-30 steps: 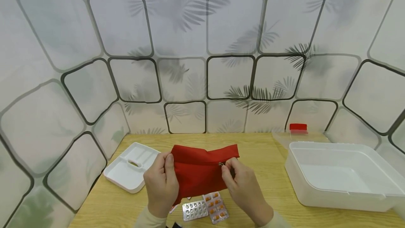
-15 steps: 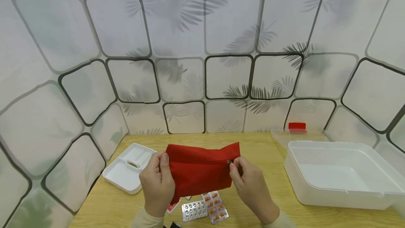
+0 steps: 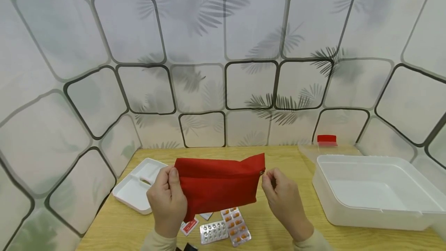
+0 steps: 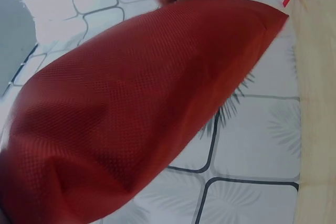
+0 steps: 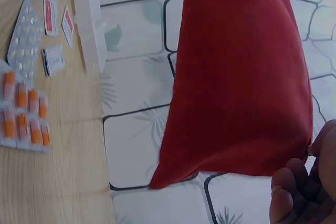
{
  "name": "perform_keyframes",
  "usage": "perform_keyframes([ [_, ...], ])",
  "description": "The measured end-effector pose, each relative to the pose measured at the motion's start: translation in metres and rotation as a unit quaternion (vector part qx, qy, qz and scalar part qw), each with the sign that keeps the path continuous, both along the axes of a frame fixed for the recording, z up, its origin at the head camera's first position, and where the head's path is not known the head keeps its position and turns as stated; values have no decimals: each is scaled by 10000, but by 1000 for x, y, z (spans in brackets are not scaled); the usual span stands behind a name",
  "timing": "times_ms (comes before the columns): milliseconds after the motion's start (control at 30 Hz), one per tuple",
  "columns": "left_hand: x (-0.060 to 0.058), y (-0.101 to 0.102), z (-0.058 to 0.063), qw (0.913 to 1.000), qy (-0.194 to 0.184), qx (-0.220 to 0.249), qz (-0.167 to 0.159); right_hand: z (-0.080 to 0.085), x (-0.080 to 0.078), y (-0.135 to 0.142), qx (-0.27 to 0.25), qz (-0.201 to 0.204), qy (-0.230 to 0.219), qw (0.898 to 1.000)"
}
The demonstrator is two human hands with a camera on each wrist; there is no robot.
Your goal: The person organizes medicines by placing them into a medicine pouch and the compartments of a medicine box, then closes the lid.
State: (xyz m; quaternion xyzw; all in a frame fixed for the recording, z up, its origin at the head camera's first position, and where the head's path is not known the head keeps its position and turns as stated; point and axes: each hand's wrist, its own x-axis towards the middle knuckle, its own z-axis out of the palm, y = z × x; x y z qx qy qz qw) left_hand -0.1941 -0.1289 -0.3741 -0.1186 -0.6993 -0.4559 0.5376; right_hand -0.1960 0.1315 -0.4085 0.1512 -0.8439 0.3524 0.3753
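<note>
Grips the left end of a red fabric zippered pouch (image 3: 219,185) in the left hand (image 3: 167,200), thumb laid over the front. Pinches the small metal zipper pull (image 3: 262,173) at the pouch's right end between thumb and fingers of the right hand (image 3: 283,200). Holds the pouch up above the wooden table (image 3: 108,231), right end tipped higher than the left. Has, lying on the table below it, a silver blister pack (image 3: 213,232) and an orange-capsule blister pack (image 3: 236,226), set edge to edge, overlap unclear. Shows, from the right wrist, two red-and-white packets (image 5: 51,15) and a blue-and-white packet (image 5: 53,60) near the silver pack. Includes a dark object (image 3: 190,247) at the lower frame edge, too cut off to identify. Has a white compartment tray (image 3: 134,196) to the left, partly behind the left hand, and, well to the right, a white plastic box (image 3: 376,216) with a clear lid folded back, bearing a red latch (image 3: 326,138).
</note>
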Motion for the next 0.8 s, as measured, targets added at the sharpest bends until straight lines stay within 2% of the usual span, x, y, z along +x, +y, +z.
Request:
perform_keyframes([
  [67, 0, -3, 1, 9999, 21, 66, 121, 0, -2, 4, 31, -135, 79, 9999],
  [200, 0, -6, 3, 9998, -26, 133, 145, 0, -6, 12, -20, -316, 139, 9994],
  [300, 0, -5, 3, 9998, -115, 129, 76, -1, -7, 14, -264, -165, 141, 9994],
  [467, 0, -3, 1, 9997, -135, 118, 177, -1, -9, 15, -653, 260, 285, 9971],
  [667, 0, -3, 1, 9996, -47, 120, 250, -3, -10, 15, -715, 246, 650, 9950],
  [800, 0, -2, 2, 9993, 49, 173, 313, -2, -10, 15, -810, 224, 675, 9942],
])
